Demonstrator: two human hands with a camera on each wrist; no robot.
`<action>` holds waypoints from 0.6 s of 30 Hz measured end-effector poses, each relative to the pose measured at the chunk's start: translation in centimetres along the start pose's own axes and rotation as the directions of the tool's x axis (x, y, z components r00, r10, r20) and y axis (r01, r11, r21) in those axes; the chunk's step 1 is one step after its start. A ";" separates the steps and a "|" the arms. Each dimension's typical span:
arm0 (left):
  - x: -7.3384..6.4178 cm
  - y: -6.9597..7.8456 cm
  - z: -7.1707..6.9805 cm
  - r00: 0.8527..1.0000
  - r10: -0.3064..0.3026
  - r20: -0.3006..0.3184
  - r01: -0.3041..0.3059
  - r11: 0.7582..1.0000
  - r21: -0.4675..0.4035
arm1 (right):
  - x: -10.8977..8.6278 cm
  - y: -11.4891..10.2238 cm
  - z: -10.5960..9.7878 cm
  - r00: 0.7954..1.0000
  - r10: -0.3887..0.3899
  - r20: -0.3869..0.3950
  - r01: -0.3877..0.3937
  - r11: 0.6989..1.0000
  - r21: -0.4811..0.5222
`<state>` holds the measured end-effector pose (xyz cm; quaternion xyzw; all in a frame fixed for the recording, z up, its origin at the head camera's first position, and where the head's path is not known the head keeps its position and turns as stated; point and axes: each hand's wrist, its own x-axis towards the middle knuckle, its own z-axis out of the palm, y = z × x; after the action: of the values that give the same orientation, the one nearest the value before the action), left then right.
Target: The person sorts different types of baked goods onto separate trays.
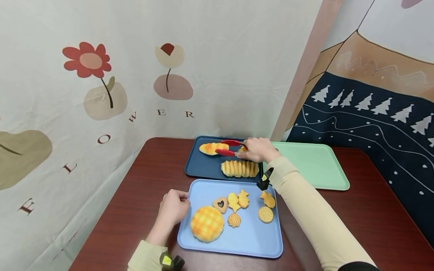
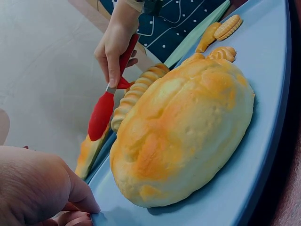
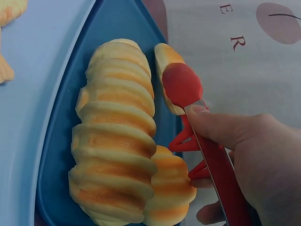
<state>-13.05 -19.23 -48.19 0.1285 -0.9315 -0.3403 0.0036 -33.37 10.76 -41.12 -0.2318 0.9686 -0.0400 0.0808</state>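
Note:
My right hand (image 1: 261, 149) grips a pair of red tongs (image 1: 225, 152) over the dark blue tray (image 1: 203, 171). The tong tips are spread and overlap the right end of a long golden bread (image 1: 208, 148). A ridged bread (image 3: 115, 132) lies nearer on that tray, with a smaller bread (image 3: 170, 188) beside it, partly under the hand in the head view. My left hand (image 1: 173, 207) pinches the left rim of the light blue tray (image 1: 251, 241). Close by that hand sits a round bread (image 2: 181, 132) with a crisscross top.
On the light blue tray are a heart cookie (image 1: 220, 204), a swirl cookie (image 1: 234, 220), a round cookie (image 1: 265, 214) and several fish-shaped cookies (image 1: 243, 199). A green tray (image 1: 308, 163) stands at the back right, partly behind my right arm. Fabric walls (image 1: 237, 67) border the brown table (image 1: 145, 165).

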 end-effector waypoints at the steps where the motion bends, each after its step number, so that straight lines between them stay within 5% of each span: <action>1: 0.0 0.0 0.0 1.000 0.000 -0.001 0.000 1.000 0.001 | 0.0 0.0 -0.1 1.000 -0.001 0.004 0.001 1.000 -0.001; 18: -0.3 0.3 -0.4 1.000 -0.002 0.001 0.002 1.000 0.007 | -0.7 0.4 -1.0 1.000 0.017 0.021 -0.017 1.000 0.010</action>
<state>-12.77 -19.16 -47.62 0.1293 -0.9326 -0.3370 0.0024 -33.09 11.46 -40.06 -0.2236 0.9694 -0.0419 0.0925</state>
